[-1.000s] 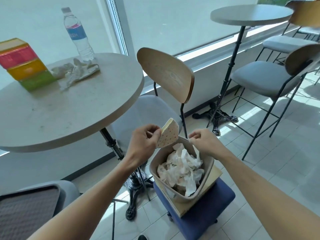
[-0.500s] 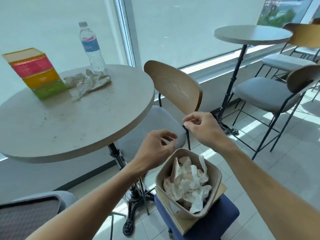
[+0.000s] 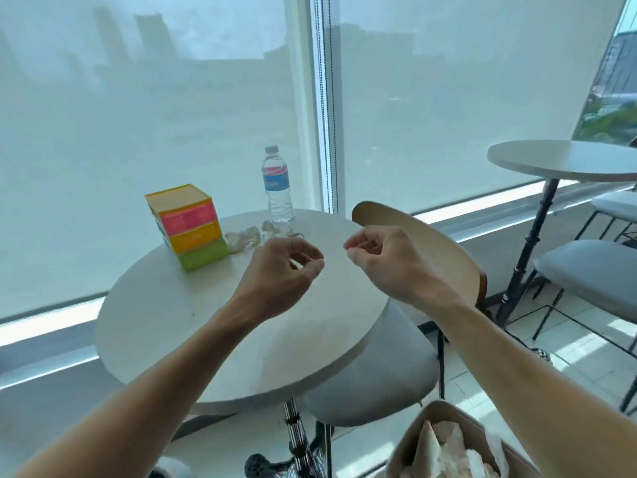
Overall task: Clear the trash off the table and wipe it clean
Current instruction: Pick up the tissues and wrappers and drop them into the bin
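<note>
— Fingers of both hands, how are they?

— Loosely curled, and they hold nothing. On the left hand (image 3: 281,267) the thumb and fingertips come near each other but I see nothing between them. The right hand (image 3: 382,260) is the same, fingers bent inward, palm empty. Both hands are raised above the table (image 3: 213,326), not touching it.

— Where is the trash?

— Some crumpled paper (image 3: 255,234) lies on the far part of the table, between the box stack (image 3: 188,225) and the bottle (image 3: 277,184). It is just beside the stack and close to the foot of the bottle. The left hand is near it but apart from it.

— And the bin?

— The bin (image 3: 413,443) is at the lower right edge, below the right forearm. Crumpled paper is inside it. Only part of it is in view.

— What else is there?

— A chair (image 3: 431,250) stands at the right side of the table, its wooden back behind the right hand. A second table (image 3: 565,160) and more chairs are far right. The table top shows faint stains.
</note>
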